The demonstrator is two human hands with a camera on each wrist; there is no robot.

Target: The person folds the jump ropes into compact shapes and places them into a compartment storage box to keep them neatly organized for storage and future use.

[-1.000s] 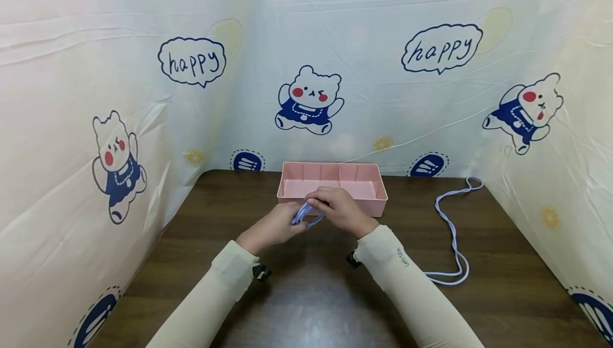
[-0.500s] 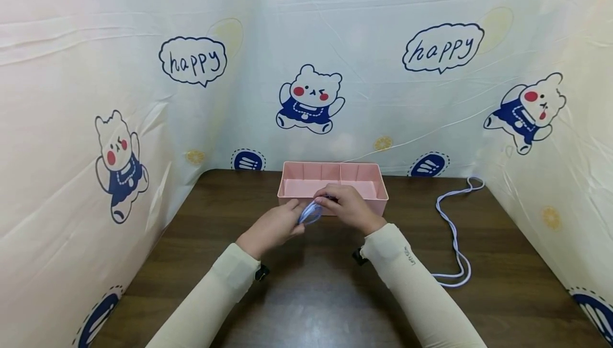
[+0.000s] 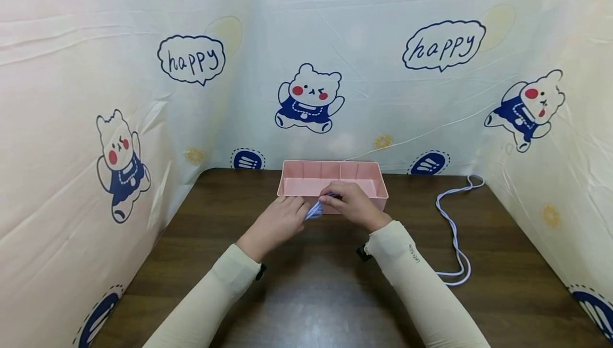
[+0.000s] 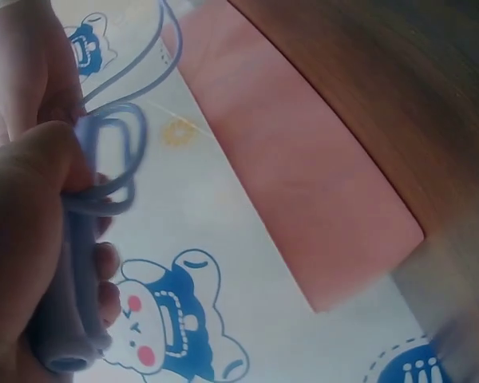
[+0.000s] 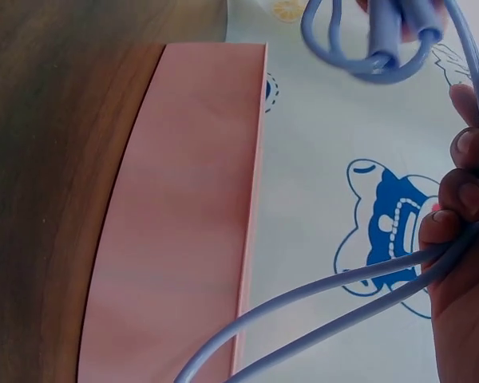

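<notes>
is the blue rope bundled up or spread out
Partly bundled: the blue rope loops at the left hand, while a doubled length lies spread on the table.

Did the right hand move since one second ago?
Yes: the right hand shifted a little rightward in the head view, judged against the pink box.

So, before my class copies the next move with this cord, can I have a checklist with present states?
1. Left grip holds both pale-blue tubular handles: ok.
2. Right grip holds pale-blue round cord: ok.
3. All cord gathered: not ok; a length lies on the dark-brown wooden table, to the right.
4. Pink rectangular plastic box upright, open-topped: ok.
5. Cord free of knots: cannot tell; part is hidden.
</notes>
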